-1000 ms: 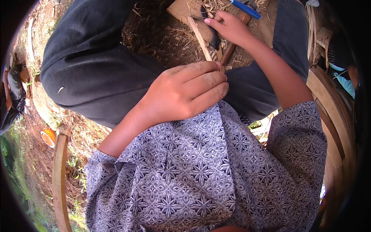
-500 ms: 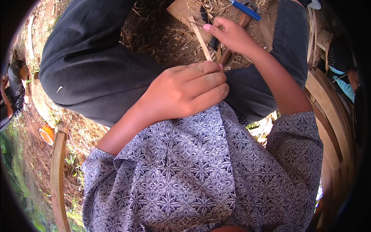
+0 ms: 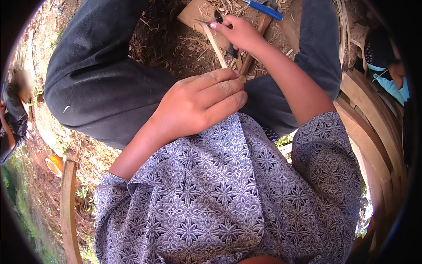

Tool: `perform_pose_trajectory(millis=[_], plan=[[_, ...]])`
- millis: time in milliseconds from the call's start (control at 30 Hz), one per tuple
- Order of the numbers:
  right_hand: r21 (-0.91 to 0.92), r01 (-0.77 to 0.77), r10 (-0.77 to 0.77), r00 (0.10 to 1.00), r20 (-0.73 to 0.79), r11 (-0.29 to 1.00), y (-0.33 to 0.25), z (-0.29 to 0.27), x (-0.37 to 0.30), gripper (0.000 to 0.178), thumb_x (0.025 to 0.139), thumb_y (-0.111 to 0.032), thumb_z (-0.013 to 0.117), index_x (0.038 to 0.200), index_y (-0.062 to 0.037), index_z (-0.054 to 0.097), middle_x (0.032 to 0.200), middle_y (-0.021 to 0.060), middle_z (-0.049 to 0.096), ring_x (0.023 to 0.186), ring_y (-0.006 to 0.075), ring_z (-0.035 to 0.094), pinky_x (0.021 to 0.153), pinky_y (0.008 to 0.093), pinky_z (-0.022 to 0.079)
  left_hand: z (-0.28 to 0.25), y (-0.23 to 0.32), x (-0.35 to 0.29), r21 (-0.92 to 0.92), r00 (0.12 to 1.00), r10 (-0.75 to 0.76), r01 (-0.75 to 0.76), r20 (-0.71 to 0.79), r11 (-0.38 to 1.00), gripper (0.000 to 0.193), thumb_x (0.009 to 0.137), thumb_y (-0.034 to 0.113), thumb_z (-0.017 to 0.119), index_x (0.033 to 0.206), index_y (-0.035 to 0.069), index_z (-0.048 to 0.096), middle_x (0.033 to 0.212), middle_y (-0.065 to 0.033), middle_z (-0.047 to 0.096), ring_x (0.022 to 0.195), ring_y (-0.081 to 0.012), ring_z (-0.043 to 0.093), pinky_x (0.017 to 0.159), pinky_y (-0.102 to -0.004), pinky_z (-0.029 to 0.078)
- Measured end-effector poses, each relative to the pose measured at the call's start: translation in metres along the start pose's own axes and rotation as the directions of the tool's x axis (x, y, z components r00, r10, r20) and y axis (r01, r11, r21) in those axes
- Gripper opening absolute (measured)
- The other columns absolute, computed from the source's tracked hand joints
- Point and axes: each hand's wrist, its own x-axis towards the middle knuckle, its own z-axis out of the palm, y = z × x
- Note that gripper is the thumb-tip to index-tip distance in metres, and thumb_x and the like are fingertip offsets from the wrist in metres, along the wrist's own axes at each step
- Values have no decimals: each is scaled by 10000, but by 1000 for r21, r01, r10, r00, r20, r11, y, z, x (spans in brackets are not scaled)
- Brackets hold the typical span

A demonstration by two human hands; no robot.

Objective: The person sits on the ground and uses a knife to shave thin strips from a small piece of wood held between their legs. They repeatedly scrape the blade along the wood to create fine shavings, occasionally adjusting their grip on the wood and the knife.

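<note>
A thin pale wooden strip (image 3: 214, 45) reaches away from me above the ground between my legs. My left hand (image 3: 200, 103) is closed on its near end, close to my shirt front. My right hand (image 3: 239, 33) grips a small knife, thumb on top. Only the thin blade (image 3: 203, 22) shows, lying across the strip near its far end; the handle is hidden inside my fingers. Under the strip's far end is a flat wooden board (image 3: 189, 16). A dark, slender object (image 3: 231, 50) lies below my right hand, partly covered.
A blue-handled tool (image 3: 266, 9) lies beyond my right hand, beside a brown wooden piece (image 3: 257, 44). Shavings cover the ground. Long curved wooden planks (image 3: 373, 119) are stacked at my right. At left are a wooden post (image 3: 67, 207), an orange object (image 3: 54, 165) and another person (image 3: 15, 114).
The whole view has shifted slightly left. The knife blade has slid a little toward the strip's far tip. Both hands keep their hold.
</note>
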Motion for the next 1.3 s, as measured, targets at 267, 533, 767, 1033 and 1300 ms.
perform_pose_trajectory(millis=[267, 533, 767, 1033, 1300], plan=[[130, -116, 95, 984, 152, 985, -26, -38, -57, 476, 942, -510, 733, 872, -52, 622, 609, 9, 557, 521, 104, 525, 454, 295, 410, 2, -1, -5, 5, 999, -12, 12, -52, 1000, 225, 777, 85, 777, 990, 18, 752, 1004, -92, 735, 1053, -302, 732, 771, -362, 642], [-159, 187, -179, 982, 66, 970, -11, -28, -13, 510, 925, -558, 715, 821, -67, 626, 606, 36, 571, 557, 161, 551, 546, 358, 458, 4, -4, -5, 43, 993, 1, 4, -116, 999, 226, 766, 55, 793, 976, -8, 738, 974, -118, 722, 985, -302, 737, 740, -354, 639], [-270, 286, -309, 950, -45, 919, 37, -18, 22, 528, 961, -577, 665, 898, -54, 630, 629, 46, 571, 573, 158, 576, 549, 355, 467, 2, -2, -3, 10, 994, -5, 6, -105, 1000, 242, 756, 47, 813, 978, -14, 738, 957, -124, 728, 974, -305, 741, 733, -357, 638], [-39, 77, -71, 989, 130, 996, -19, -39, -35, 467, 968, -537, 685, 918, -81, 596, 554, -24, 492, 430, 80, 451, 406, 264, 345, 5, -3, -3, 0, 989, -4, 4, -149, 1000, 245, 753, 56, 820, 973, -14, 739, 946, -119, 732, 969, -306, 743, 727, -359, 637], [-226, 297, -289, 955, 65, 928, 17, -22, 14, 433, 965, -491, 688, 893, -68, 631, 612, 27, 550, 534, 147, 517, 507, 338, 392, 5, -3, -1, 13, 988, -16, 18, -152, 1000, 240, 735, 46, 818, 946, -19, 724, 924, -112, 723, 954, -305, 738, 729, -354, 634]])
